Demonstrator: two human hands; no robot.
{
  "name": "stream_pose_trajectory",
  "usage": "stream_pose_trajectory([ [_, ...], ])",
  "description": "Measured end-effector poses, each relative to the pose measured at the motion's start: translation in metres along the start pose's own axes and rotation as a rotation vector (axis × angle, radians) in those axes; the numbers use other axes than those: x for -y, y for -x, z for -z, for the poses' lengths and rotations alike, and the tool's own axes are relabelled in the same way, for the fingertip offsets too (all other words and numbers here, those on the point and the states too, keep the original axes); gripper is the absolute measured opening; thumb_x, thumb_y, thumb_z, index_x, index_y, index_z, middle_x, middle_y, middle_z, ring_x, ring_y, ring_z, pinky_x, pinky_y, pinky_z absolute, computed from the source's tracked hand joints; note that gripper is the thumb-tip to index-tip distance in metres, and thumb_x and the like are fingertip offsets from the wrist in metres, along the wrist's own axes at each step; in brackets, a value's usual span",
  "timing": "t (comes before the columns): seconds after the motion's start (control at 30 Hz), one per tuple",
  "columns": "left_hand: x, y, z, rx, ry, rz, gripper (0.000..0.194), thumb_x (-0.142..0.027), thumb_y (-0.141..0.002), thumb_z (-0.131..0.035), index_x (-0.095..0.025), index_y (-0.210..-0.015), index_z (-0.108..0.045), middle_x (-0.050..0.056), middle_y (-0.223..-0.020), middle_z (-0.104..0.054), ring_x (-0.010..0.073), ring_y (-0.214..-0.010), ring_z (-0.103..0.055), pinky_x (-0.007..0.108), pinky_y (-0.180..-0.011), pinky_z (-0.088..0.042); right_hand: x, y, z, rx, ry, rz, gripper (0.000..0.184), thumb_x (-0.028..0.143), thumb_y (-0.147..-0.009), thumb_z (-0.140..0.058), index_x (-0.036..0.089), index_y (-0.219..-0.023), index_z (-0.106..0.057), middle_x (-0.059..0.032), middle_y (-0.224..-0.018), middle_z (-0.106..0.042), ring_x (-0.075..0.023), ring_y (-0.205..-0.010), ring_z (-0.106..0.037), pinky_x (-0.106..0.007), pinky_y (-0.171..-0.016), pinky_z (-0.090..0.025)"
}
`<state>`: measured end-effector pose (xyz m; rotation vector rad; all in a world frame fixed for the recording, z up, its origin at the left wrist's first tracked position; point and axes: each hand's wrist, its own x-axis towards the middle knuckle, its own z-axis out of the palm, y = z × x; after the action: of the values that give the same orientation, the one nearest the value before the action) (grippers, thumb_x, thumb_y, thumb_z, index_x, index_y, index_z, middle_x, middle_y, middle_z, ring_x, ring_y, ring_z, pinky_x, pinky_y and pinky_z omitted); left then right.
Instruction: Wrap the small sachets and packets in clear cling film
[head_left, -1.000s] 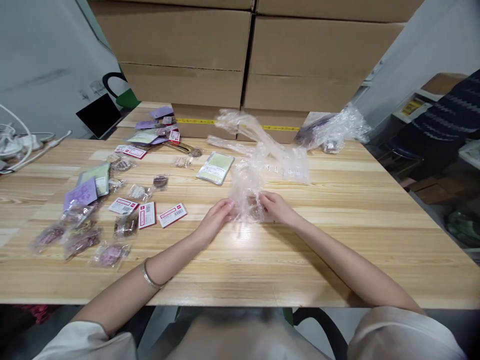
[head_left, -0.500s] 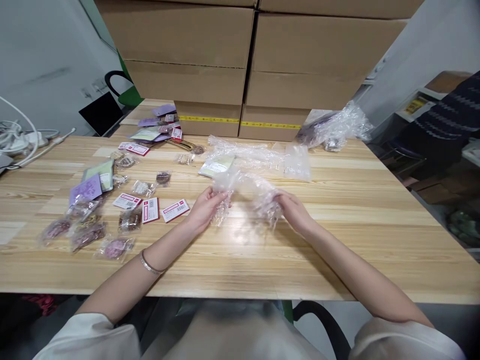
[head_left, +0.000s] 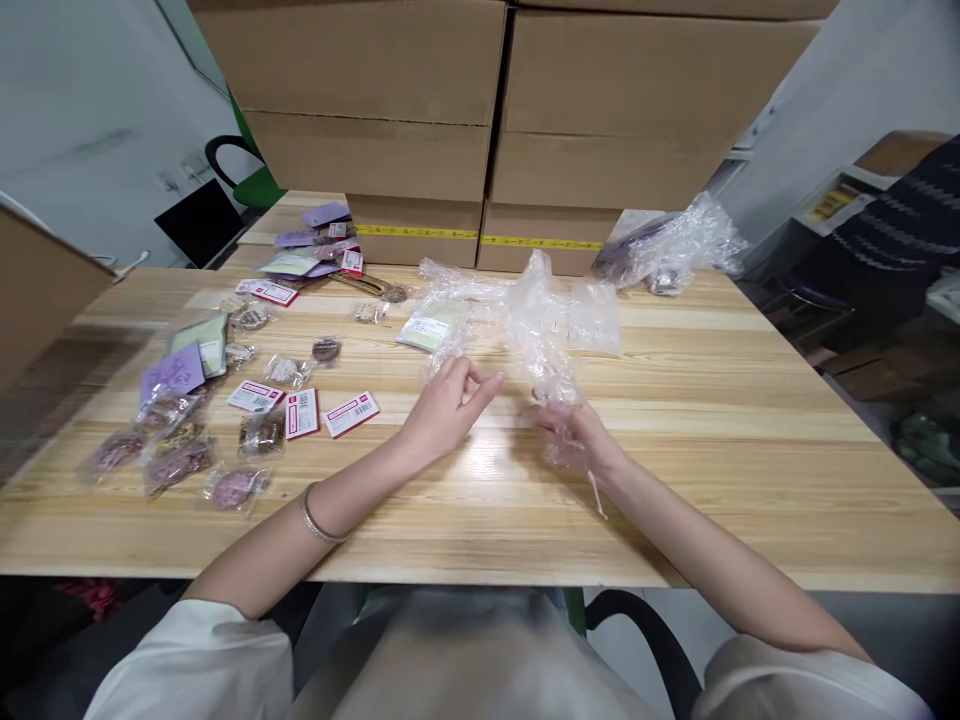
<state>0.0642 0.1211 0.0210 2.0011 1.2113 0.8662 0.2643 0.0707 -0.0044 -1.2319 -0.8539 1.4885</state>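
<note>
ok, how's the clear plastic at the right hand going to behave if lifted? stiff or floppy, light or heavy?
Likely floppy: the clear plastic is crumpled and drapes over the right hand. Probably light for its bulk, as it looks thin and see-through. Might be slippery too, given its glossy sheen.

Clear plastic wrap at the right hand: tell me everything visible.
The clear plastic wrap is a see-through, glossy, colourless film, heavily crumpled, with whitish highlights. It looks thin and flexible. Its near end bunches at the fingers of the right hand, partly covering them; the rest runs up and away in a loose, twisted length over the wooden table. A thin whitish strand trails below. Whether it joins the plastic behind cannot be told.
</note>
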Motion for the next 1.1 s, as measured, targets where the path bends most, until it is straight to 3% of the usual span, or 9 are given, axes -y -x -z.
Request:
stream_pose_trajectory([
  [0.1, -0.006, 0.005, -0.010, 0.083, 0.303, 0.135, 0.039, -0.053, -0.094, -0.049, -0.019, -0.076, -0.052, -0.001, -0.068, -0.051, 0.0163, -0.067, -0.051, 0.029, -0.067, -0.040, -0.002, 0.014, -0.015, 0.188, 0.198, 0.055, 0.050, 0.044, -0.079, -0.068, 0.032, -0.126, -0.058, -0.0056, -0.113, -0.067, -0.0241, -0.098, -0.062, -0.036, -0.080, -0.052],
  [0.17, -0.004, 0.006, -0.013, 0.045, 0.371, 0.181, 0.033, -0.048, -0.092, -0.054, -0.019, -0.075, -0.053, -0.002, -0.068, -0.052, 0.0154, -0.065, -0.051, 0.028, -0.064, -0.039, 0.000, 0.019, -0.016, 0.238, 0.351, 0.163, 0.047, 0.039, -0.080, -0.065, 0.031, -0.126, -0.060, -0.0061, -0.125, -0.063, -0.0273, -0.118, -0.055, -0.044, -0.100, -0.045],
  [0.27, -0.002, 0.009, -0.011, 0.027, 0.345, 0.206, 0.026, -0.040, -0.091, -0.056, -0.019, -0.075, -0.053, -0.002, -0.066, -0.054, 0.0152, -0.062, -0.052, 0.028, -0.060, -0.038, 0.005, 0.016, -0.011, 0.209, 0.361, 0.284, 0.041, 0.038, -0.081, -0.058, 0.029, -0.121, -0.063, -0.0050, -0.135, -0.058, -0.0275, -0.127, -0.049, -0.046, -0.111, -0.034],
  [0.43, -0.013, 0.022, -0.008, 0.032, 0.231, 0.185, 0.031, -0.038, -0.087, -0.065, -0.021, -0.067, -0.049, -0.004, -0.053, -0.051, 0.0132, -0.050, -0.049, 0.026, -0.052, -0.032, 0.013, 0.004, -0.019, 0.065, 0.280, 0.174, 0.033, 0.047, -0.078, -0.069, 0.025, -0.103, -0.066, -0.0049, -0.107, -0.069, -0.0225, -0.096, -0.064, -0.040, -0.090, -0.049],
  [0.57, -0.015, 0.029, -0.002, 0.088, 0.397, 0.335, 0.028, -0.047, -0.088, -0.063, -0.023, -0.079, -0.053, -0.008, -0.045, -0.045, 0.0114, -0.033, -0.041, 0.023, -0.039, -0.025, 0.021, 0.002, -0.021, 0.099, 0.268, 0.014, 0.031, 0.046, -0.067, -0.081, 0.021, -0.082, -0.069, -0.0014, -0.075, -0.067, -0.0157, -0.064, -0.060, -0.031, -0.063, -0.049],
  [0.77, 0.016, 0.034, 0.023, -0.056, 0.436, 0.520, 0.046, -0.065, -0.084, -0.060, -0.021, -0.071, -0.056, -0.008, -0.040, -0.035, 0.0085, -0.027, -0.029, 0.021, -0.031, -0.016, 0.025, -0.008, 0.025, 0.028, 0.259, -0.019, 0.029, 0.045, -0.066, -0.081, 0.019, -0.069, -0.071, -0.0025, -0.073, -0.070, -0.0127, -0.059, -0.058, -0.028, -0.060, -0.048],
  [0.9, 0.037, 0.039, 0.029, 0.018, 0.413, 0.637, 0.044, -0.062, -0.088, -0.054, -0.021, -0.073, -0.054, -0.008, -0.043, -0.034, 0.0093, -0.031, -0.028, 0.022, -0.034, -0.018, 0.020, -0.015, 0.041, -0.012, 0.128, -0.098, 0.017, 0.031, -0.071, -0.078, 0.019, -0.070, -0.066, -0.0035, -0.073, -0.069, -0.0147, -0.065, -0.062, -0.029, -0.067, -0.053],
  [1.0, 0.039, 0.044, 0.026, 0.050, 0.139, 0.481, 0.026, -0.046, -0.088, -0.058, -0.021, -0.094, -0.059, -0.003, -0.057, -0.048, 0.0146, -0.045, -0.045, 0.025, -0.045, -0.034, 0.012, -0.019, 0.038, -0.033, 0.097, -0.176, 0.009, 0.020, -0.076, -0.070, 0.020, -0.071, -0.062, -0.0070, -0.077, -0.069, -0.0183, -0.073, -0.065, -0.035, -0.076, -0.057],
  [1.1, 0.029, 0.047, 0.019, -0.163, -0.248, 0.117, 0.032, -0.034, -0.086, -0.059, -0.017, -0.112, -0.057, 0.010, -0.095, -0.060, 0.0258, -0.086, -0.060, 0.036, -0.075, -0.047, 0.001, -0.025, 0.031, -0.123, 0.142, -0.132, 0.017, 0.018, -0.077, -0.063, 0.022, -0.065, -0.052, -0.0017, -0.064, -0.058, -0.0154, -0.059, -0.057, -0.035, -0.067, -0.057],
])
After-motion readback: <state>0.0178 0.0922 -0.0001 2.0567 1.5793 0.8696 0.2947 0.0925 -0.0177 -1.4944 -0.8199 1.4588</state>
